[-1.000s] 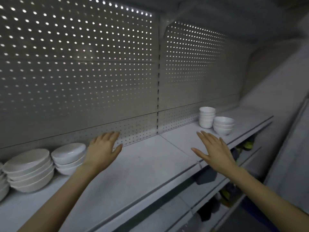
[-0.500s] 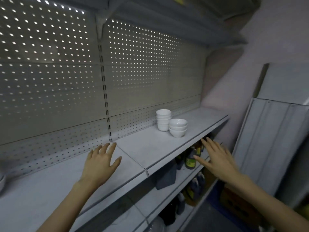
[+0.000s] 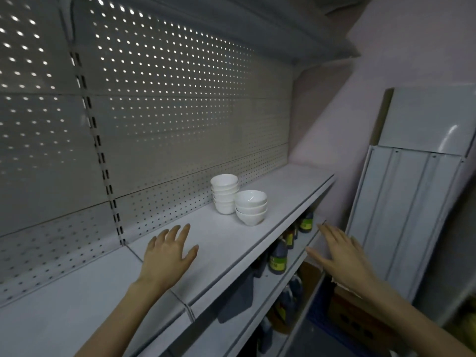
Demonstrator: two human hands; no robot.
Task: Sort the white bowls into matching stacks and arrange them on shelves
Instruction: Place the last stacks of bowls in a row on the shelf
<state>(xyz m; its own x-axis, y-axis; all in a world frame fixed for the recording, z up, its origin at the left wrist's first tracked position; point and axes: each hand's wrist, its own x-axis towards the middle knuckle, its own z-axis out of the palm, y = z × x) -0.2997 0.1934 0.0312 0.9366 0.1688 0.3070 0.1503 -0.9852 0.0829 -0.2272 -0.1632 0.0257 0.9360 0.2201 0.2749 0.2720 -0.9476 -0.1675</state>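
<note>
1. I'm seeing the left hand [image 3: 167, 256] spreading flat over the shelf [image 3: 226, 243], fingers straight and gripping nothing. It is sitting just right of the seam between two shelf boards. I can't tell whether the palm is touching.
2. The right hand [image 3: 340, 258] is reaching out past the shelf's front edge, fingers straight, released, holding nothing.
3. The bowls are sitting on the same shelf, ahead of the left hand. The tall stack of small white bowls [image 3: 224, 194] is standing near the perforated back panel [image 3: 167, 99]. The stack of three wider white bowls [image 3: 251, 207] is sitting just in front of it to the right; I can't tell whether they touch.
4. A stretch of shelf surface is lying between the left hand and the stacks, and more is running beyond them to the pink wall [image 3: 386, 73].
5. The front edge is running diagonally up to the right. The slotted upright [image 3: 103, 163] is standing left of the left hand.
6. Dark bottles [image 3: 277, 261] are standing under that edge, wearing yellow-green labels; the writing is too small to read.
7. Grey metal panels [image 3: 401, 202] are leaning on the wall beyond the right hand, and a cardboard box [image 3: 355, 315] is sitting below its wrist.
</note>
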